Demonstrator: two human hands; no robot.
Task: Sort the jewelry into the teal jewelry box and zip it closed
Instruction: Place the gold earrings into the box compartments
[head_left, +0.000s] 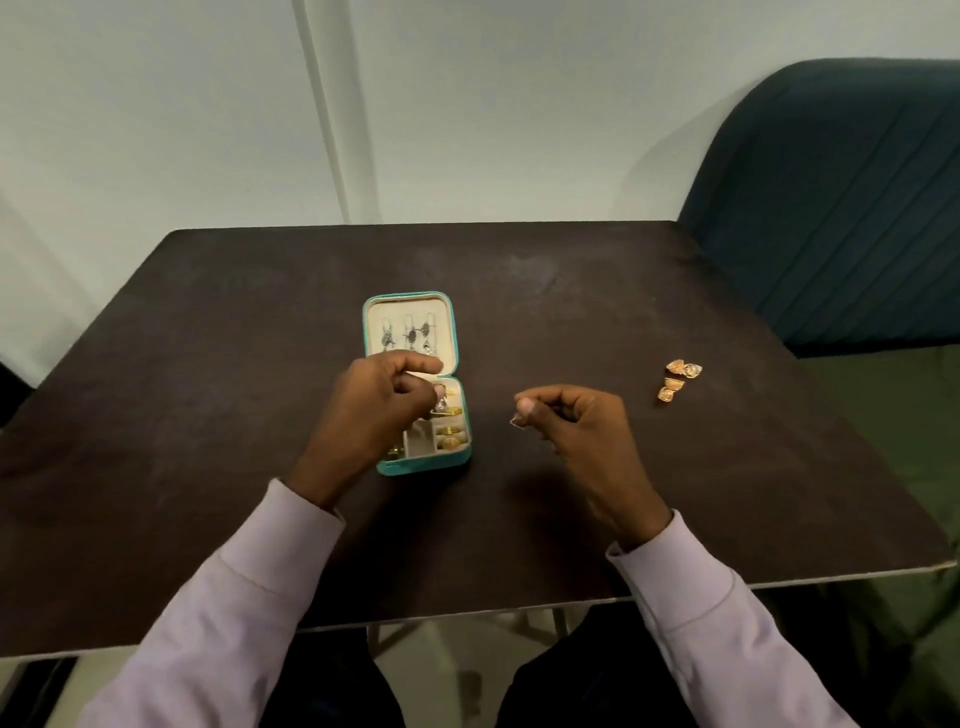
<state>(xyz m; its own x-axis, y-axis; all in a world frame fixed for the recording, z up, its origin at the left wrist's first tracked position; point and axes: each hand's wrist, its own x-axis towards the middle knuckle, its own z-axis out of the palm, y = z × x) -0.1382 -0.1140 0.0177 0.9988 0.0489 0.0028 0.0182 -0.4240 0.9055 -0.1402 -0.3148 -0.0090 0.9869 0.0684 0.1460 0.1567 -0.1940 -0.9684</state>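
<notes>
My left hand (382, 400) hangs over the open teal jewelry box (415, 382), fingers curled and pinched on a small clear-stone piece (441, 404) just above the lower tray, so it's grasping that, though exactly what kind of piece is too small to tell. My right hand (571, 423) is off to the right of the box, above the table (208, 364), thumb and forefinger pinched on a tiny pinkish bit (514, 421), maybe an earring or its back, can't say. Box lid lies flat, far side, with three dangly silver earrings (409, 335) on its cream panel; the near tray already has gold rings (451, 435) in its slots on the right. Four gold pieces (678, 380) sit in a loose cluster well apart at the right of the table, untouched. My read: I'm mid-sort, seating the left piece into a tray slot. To do it well I'd lower it straight down into a free slot, not drag across the rings already seated, and let go only once it rests in place. Small stone, slippery I'd guess, so keep the pinch light but firm. Right hand's bit goes next, then the gold cluster. Zip comes last; the lid must fold over with nothing poking past the rim, or the zipper may snag.
</notes>
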